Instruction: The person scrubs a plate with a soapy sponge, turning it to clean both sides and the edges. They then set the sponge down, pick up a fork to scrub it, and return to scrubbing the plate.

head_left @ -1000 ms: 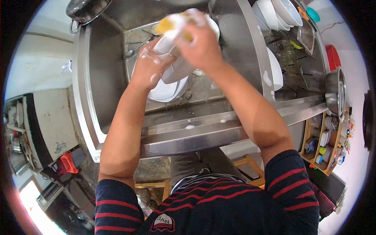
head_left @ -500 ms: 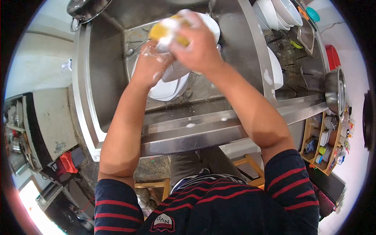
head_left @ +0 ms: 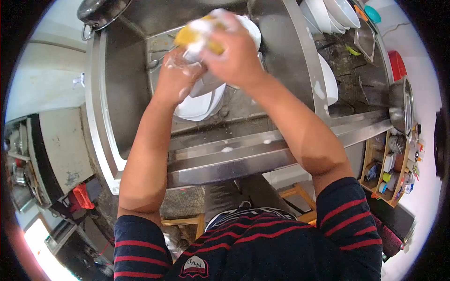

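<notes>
My right hand [head_left: 232, 49] is closed around a yellow sponge [head_left: 185, 38] covered in white suds, slightly blurred by motion. It presses toward my left hand [head_left: 180, 72], which is wet with foam and closed on a pale, whitish dish [head_left: 206, 86]. Most of that dish is hidden by my hands, so its exact kind does not show. Below them, white plates [head_left: 199, 108] lie stacked in the steel sink [head_left: 262, 119]. Another white dish [head_left: 253, 32] shows behind my right hand. A metal spoon [head_left: 153, 63] rests on the sink floor to the left.
A dark pot [head_left: 101, 14] stands at the sink's back left corner. To the right, a second basin holds stacked white bowls [head_left: 318, 16], a white plate [head_left: 328, 82] and a metal tray [head_left: 364, 43]. A steel bowl [head_left: 401, 107] leans at the far right edge.
The right hand and sponge have shifted slightly up and left, still against the pale dish. My left hand has moved a little left. Both grips stay the same.
</notes>
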The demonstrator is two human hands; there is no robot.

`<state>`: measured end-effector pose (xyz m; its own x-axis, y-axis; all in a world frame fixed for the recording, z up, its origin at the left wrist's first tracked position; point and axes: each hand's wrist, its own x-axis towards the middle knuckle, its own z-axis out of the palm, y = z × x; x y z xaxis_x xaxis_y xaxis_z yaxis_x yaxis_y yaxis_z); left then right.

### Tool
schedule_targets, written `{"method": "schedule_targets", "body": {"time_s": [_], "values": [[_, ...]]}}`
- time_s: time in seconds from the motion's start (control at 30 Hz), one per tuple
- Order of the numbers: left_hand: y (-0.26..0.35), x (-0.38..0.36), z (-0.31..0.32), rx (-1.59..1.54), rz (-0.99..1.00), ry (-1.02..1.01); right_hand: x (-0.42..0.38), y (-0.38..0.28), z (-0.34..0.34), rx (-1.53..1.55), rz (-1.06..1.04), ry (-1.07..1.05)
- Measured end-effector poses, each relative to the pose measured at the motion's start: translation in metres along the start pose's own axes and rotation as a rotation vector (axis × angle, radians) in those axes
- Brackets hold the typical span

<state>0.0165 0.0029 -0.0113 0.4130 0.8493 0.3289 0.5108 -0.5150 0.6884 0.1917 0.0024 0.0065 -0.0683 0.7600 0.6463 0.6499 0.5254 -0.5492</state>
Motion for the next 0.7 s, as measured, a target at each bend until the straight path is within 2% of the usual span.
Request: {"method": "schedule_targets", "body": {"time_s": [0.03, 0.07, 0.1, 0.13, 0.17, 0.2, 0.23, 0.27, 0.3, 0.37, 0.4, 0.43, 0.47, 0.5, 0.57, 0.6, 0.67, 0.7], "values": [[-0.002, -0.001, 0.004, -0.006, 0.002, -0.007, -0.001, -0.008, 0.005, 0.083, -0.121, 0.016], [0.003, 0.001, 0.006, -0.170, -0.018, 0.066, -0.001, -0.011, 0.006, 0.164, -0.245, 0.032], [0.007, 0.003, 0.005, -0.331, -0.037, 0.142, 0.000, -0.004, 0.005, 0.158, -0.244, 0.035], [0.010, 0.004, -0.004, -0.317, -0.183, 0.001, 0.002, 0.006, 0.005, 0.129, -0.213, 0.056], [0.015, 0.006, -0.008, -0.314, -0.179, 0.004, 0.006, 0.008, 0.002, 0.104, -0.183, 0.076], [0.018, 0.007, -0.009, -0.388, -0.266, 0.016, 0.008, 0.007, -0.005, 0.013, -0.183, 0.194], [0.020, 0.006, -0.008, -0.463, -0.355, 0.024, 0.011, 0.014, -0.009, -0.048, -0.080, 0.190], [0.018, 0.005, -0.008, -0.463, -0.356, 0.021, 0.014, 0.023, -0.014, -0.110, 0.024, 0.185], [0.014, 0.004, -0.008, -0.507, -0.403, 0.073, 0.013, 0.030, -0.020, -0.112, 0.028, 0.184], [0.012, 0.004, -0.006, -0.548, -0.445, 0.129, 0.014, 0.040, -0.027, 0.071, 0.497, 0.036], [0.013, 0.004, -0.006, -0.722, -0.425, 0.147, 0.016, 0.049, -0.023, 0.072, 0.495, 0.038], [0.013, 0.005, -0.005, -0.895, -0.403, 0.163, 0.014, 0.060, -0.015, 0.019, 0.617, 0.080], [0.014, 0.005, -0.006, -0.894, -0.403, 0.160, 0.012, 0.062, -0.012, -0.035, 0.742, 0.122], [0.015, 0.007, -0.008, -0.978, -0.391, 0.221, 0.008, 0.064, -0.010, -0.035, 0.745, 0.123], [0.010, 0.006, -0.010, -1.061, -0.378, 0.287, 0.003, 0.064, -0.006, 0.135, 0.853, 0.105], [0.001, 0.005, -0.011, -1.142, -0.351, 0.324, 0.001, 0.061, -0.002, 0.137, 0.851, 0.102], [-0.005, 0.006, -0.008, -1.205, -0.303, 0.423, -0.001, 0.048, 0.008, -0.061, 0.577, 0.193], [-0.004, 0.007, -0.008, -1.200, -0.302, 0.431, -0.003, 0.040, 0.011, -0.054, 0.572, 0.188]]}}
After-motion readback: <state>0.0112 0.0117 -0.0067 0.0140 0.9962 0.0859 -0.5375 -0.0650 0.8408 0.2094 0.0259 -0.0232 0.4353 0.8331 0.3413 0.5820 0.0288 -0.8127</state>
